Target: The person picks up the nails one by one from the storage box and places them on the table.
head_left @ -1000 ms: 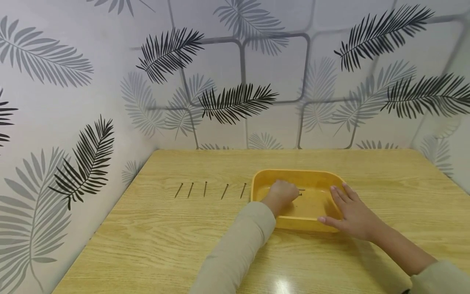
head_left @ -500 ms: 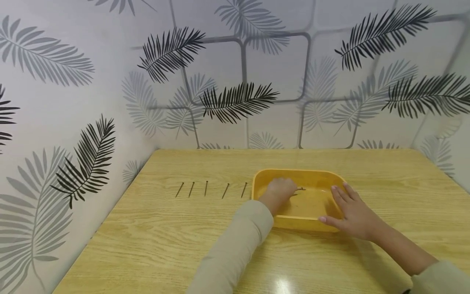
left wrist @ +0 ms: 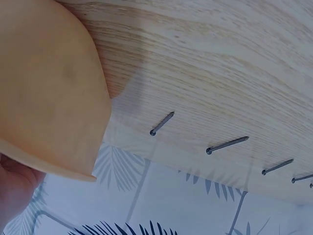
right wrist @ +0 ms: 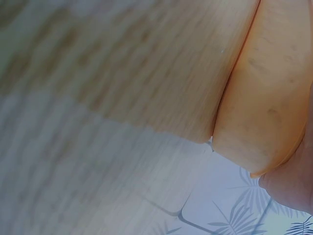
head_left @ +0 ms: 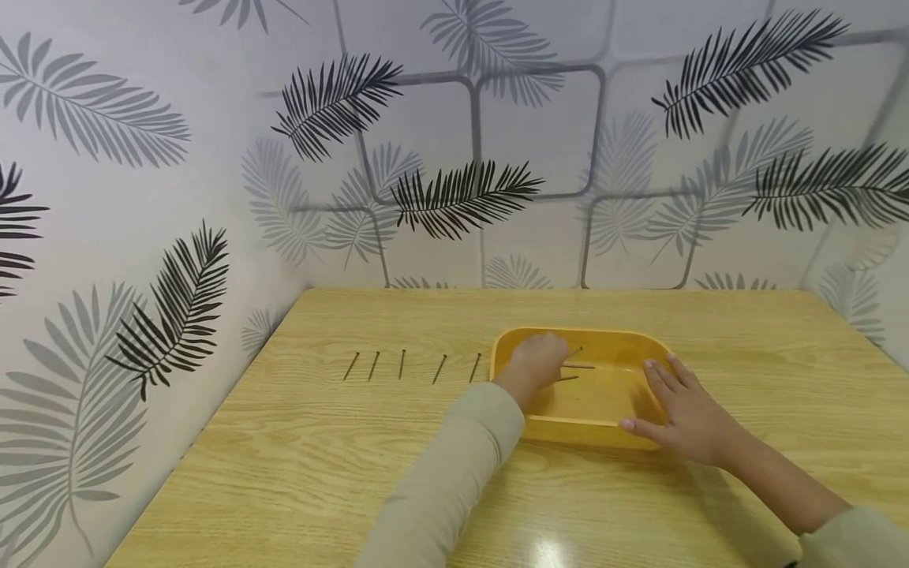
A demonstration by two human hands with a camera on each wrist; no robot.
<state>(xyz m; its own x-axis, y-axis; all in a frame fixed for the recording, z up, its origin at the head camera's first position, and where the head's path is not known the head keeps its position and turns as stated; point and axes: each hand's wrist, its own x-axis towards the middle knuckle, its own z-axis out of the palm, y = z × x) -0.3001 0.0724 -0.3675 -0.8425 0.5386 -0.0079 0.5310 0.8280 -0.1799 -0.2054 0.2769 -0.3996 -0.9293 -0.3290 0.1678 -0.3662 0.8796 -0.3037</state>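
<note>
The left hand (head_left: 537, 360) reaches into the tray (head_left: 589, 435), fingers hidden; whether its grip has anything I cannot tell. Loose nails (head_left: 578, 366) lie in the tray beside it. The right hand (head_left: 685, 410) rests, fingers extended and spread, over the tray's right rim. Five more nails stretch in a row across the desk (head_left: 284, 473), left of the tray.

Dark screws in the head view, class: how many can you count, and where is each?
8 screws: five in a row on the table, left of the yellow tray, and three inside it, beside the left hand, which may hide more.
</note>
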